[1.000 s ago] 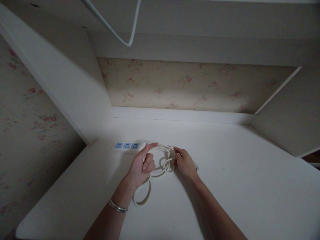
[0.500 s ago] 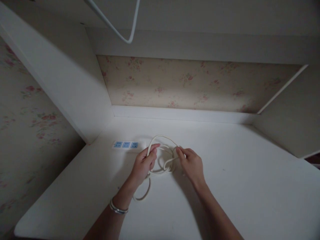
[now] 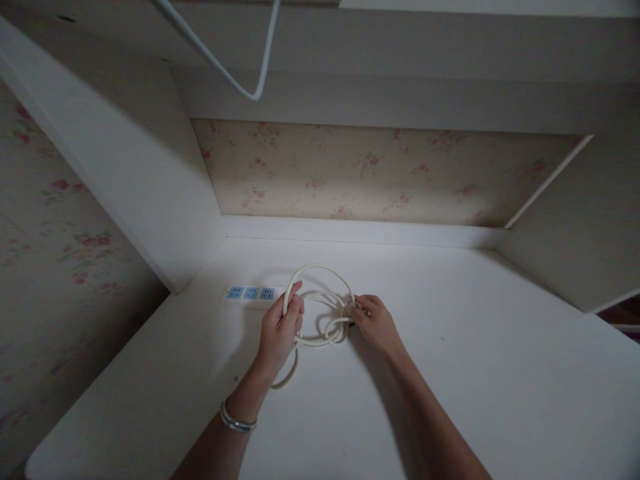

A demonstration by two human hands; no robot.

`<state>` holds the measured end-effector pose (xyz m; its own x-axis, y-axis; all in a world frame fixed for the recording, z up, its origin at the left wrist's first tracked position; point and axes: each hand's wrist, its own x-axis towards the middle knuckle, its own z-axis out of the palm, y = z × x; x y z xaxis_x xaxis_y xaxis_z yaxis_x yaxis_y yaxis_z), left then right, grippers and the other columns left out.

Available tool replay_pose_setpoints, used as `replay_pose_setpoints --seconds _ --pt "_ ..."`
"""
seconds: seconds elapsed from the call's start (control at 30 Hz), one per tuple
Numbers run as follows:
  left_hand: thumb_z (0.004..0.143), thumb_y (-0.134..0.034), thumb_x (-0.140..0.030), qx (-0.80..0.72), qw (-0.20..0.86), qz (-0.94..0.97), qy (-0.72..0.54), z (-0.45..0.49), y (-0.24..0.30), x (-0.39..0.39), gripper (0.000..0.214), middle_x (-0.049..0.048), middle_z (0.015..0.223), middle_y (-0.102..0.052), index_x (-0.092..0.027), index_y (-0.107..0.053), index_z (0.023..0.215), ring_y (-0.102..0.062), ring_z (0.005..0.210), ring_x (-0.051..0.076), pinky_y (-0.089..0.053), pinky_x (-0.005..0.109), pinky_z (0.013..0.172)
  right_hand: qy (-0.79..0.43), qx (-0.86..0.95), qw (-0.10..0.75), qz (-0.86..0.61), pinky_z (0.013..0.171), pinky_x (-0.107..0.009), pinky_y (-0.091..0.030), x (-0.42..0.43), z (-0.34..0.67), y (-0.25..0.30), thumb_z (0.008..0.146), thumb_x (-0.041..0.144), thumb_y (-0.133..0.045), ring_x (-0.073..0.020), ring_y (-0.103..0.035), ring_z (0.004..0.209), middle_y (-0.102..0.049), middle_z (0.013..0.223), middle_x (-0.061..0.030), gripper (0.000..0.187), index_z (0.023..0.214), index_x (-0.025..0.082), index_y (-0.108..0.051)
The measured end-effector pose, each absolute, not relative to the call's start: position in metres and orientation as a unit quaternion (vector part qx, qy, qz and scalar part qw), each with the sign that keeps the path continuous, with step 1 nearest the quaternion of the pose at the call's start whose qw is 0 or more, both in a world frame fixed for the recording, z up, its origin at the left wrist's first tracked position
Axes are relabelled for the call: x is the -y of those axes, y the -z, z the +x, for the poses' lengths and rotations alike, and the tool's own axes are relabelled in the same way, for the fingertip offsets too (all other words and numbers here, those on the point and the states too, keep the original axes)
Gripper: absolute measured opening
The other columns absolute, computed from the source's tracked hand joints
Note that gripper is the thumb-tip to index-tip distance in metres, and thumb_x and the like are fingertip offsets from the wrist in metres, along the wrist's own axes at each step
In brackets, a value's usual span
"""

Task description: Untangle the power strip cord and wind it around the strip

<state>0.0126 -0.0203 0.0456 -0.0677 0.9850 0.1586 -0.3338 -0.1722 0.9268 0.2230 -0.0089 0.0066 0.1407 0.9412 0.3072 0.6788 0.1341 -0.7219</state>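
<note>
A white power strip (image 3: 250, 294) with blue sockets lies on the white desk (image 3: 450, 373), near the left partition. Its cream cord (image 3: 325, 313) is gathered in several loops just to the right of it. My left hand (image 3: 281, 333), with a silver bangle at the wrist, is closed round the left side of the loops, lifting one loop up. My right hand (image 3: 376, 325) pinches the right side of the same coil. A loose bend of cord trails toward me under my left wrist.
A white partition (image 3: 125, 173) rises at the left of the desk and another at the right (image 3: 575, 227). Floral wallpaper (image 3: 380, 173) backs the recess. A thin white cable (image 3: 240, 73) hangs from the shelf overhead.
My left hand has closed round the cord and raised one loop higher. My right hand has shifted slightly along the coil's right side. The trailing bend near my wrist has shortened.
</note>
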Motion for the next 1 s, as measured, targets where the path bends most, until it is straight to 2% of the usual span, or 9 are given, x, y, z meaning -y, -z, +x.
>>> replay_pose_setpoints --seconds 0.13,0.27,0.43,0.57,0.7,0.8,0.9,1.0 --pt "0.083 -0.06 -0.047 -0.365 0.533 0.442 -0.623 0.011 -0.047 0.02 0.041 -0.0061 0.066 -0.046 -0.019 -0.06 0.114 -0.031 0.043 0.001 -0.023 0.015 0.039 -0.089 0.644 0.437 -0.621 0.086 -0.036 -0.046 0.012 0.221 -0.008 0.086 0.042 -0.049 -0.0228 -0.059 0.095 -0.063 0.103 -0.0114 0.033 0.096 0.018 -0.069" --pt "0.084 -0.059 -0.045 -0.37 0.541 0.463 -0.596 0.009 -0.047 0.019 0.035 -0.0061 0.062 -0.044 -0.016 -0.062 0.103 -0.033 0.043 0.003 -0.024 0.017 0.039 -0.115 0.623 0.445 -0.633 0.073 -0.033 -0.047 0.016 0.214 -0.015 0.091 0.048 -0.039 -0.0205 -0.062 0.081 -0.067 0.093 -0.0074 0.037 0.106 0.02 -0.06" --pt "0.087 -0.055 -0.043 -0.379 0.537 0.524 -0.541 0.009 -0.045 0.019 0.032 -0.0047 0.061 -0.043 -0.014 -0.064 0.095 -0.036 0.048 0.006 -0.027 0.02 0.045 -0.17 0.5 0.577 -0.624 0.069 -0.031 -0.05 0.015 0.211 -0.02 0.09 0.052 -0.04 -0.0189 -0.064 0.083 -0.065 0.101 -0.0077 0.039 0.108 0.021 -0.054" --pt "0.084 -0.058 -0.041 -0.377 0.532 0.56 -0.511 0.008 -0.046 0.02 0.03 -0.0039 0.059 -0.045 -0.014 -0.066 0.095 -0.04 0.054 0.008 -0.03 0.022 0.051 -0.203 0.408 0.662 -0.595 0.071 -0.031 -0.05 0.008 0.214 -0.017 0.086 0.054 -0.049 -0.0165 -0.062 0.082 -0.062 0.103 -0.0058 0.04 0.105 0.02 -0.057" --pt "0.081 -0.061 -0.038 -0.384 0.523 0.567 -0.508 0.008 -0.049 0.021 0.028 -0.0003 0.069 -0.054 -0.015 -0.068 0.096 -0.047 0.065 0.011 -0.036 0.022 0.059 -0.173 0.332 0.698 -0.61 0.072 -0.028 -0.047 0.001 0.223 -0.013 0.082 0.054 -0.055 -0.0141 -0.056 0.079 -0.062 0.086 -0.0016 0.039 0.097 0.019 -0.063" --pt "0.079 -0.064 -0.036 -0.386 0.528 0.578 -0.488 0.01 -0.047 0.022 0.029 0.0028 0.08 -0.059 -0.016 -0.067 0.1 -0.052 0.073 0.014 -0.041 0.024 0.065 -0.195 0.259 0.747 -0.58 0.065 -0.023 -0.045 0.0 0.23 -0.016 0.078 0.051 -0.061 -0.0108 -0.053 0.073 -0.058 0.081 0.0012 0.035 0.092 0.019 -0.064" --pt "0.075 -0.068 -0.031 -0.383 0.508 0.642 -0.427 0.012 -0.042 0.022 0.034 0.0061 0.092 -0.063 -0.019 -0.066 0.106 -0.057 0.084 0.019 -0.045 0.029 0.075 -0.282 0.2 0.796 -0.497 0.057 -0.018 -0.045 0.002 0.234 -0.023 0.076 0.048 -0.066 -0.0077 -0.052 0.066 -0.056 0.077 0.0037 0.031 0.09 0.02 -0.06" --pt "0.07 -0.069 -0.02 -0.361 0.443 0.73 -0.374 0.013 -0.037 0.022 0.041 0.007 0.103 -0.062 -0.023 -0.066 0.111 -0.057 0.094 0.023 -0.044 0.035 0.086 -0.393 0.169 0.805 -0.411 0.053 -0.017 -0.047 0.004 0.236 -0.03 0.076 0.042 -0.068 -0.006 -0.052 0.06 -0.056 0.074 0.005 0.026 0.088 0.021 -0.057"
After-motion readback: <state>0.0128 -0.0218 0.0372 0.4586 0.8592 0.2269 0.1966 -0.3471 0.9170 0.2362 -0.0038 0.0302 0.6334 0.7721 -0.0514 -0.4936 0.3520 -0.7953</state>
